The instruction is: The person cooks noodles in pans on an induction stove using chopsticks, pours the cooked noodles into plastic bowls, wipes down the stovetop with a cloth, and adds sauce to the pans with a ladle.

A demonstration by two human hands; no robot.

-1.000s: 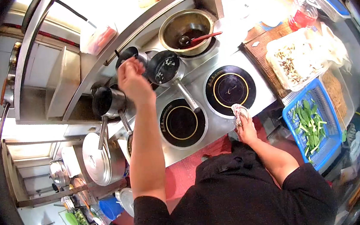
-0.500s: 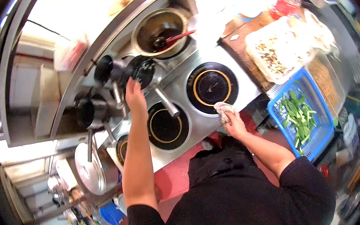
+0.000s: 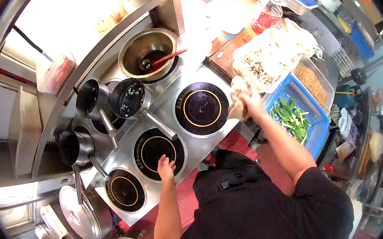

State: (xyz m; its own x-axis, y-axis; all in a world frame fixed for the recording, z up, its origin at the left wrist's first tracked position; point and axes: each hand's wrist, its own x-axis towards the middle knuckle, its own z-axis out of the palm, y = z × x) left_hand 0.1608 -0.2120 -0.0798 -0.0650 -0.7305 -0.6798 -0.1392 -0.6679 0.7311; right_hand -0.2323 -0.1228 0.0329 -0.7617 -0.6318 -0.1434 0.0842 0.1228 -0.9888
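Note:
My left hand (image 3: 166, 169) hovers over the front middle round burner (image 3: 151, 154), its fingers apart and nothing in them. Just beyond it points the metal handle (image 3: 160, 124) of a saucepan (image 3: 128, 98) with pale bits inside. At the right edge of the steel cooktop, my right hand (image 3: 251, 103) is closed on a crumpled pale cloth (image 3: 236, 110), both smeared by motion. That hand is between the right burner (image 3: 201, 108) and the white tray of sliced mushrooms (image 3: 260, 69).
A big metal pot (image 3: 128, 56) holds a red-handled ladle (image 3: 167, 57). More saucepans (image 3: 91, 97) stand at the left, above a lidded stockpot (image 3: 78, 213). A blue basket (image 3: 324, 134) with leafy greens (image 3: 293, 121) is at the right, near a bottle of red liquid (image 3: 267, 15).
My left hand has left the saucepan and come back toward me. The saucepan now rests at the rear of the cooktop. My right hand has risen with the cloth; the view has shifted.

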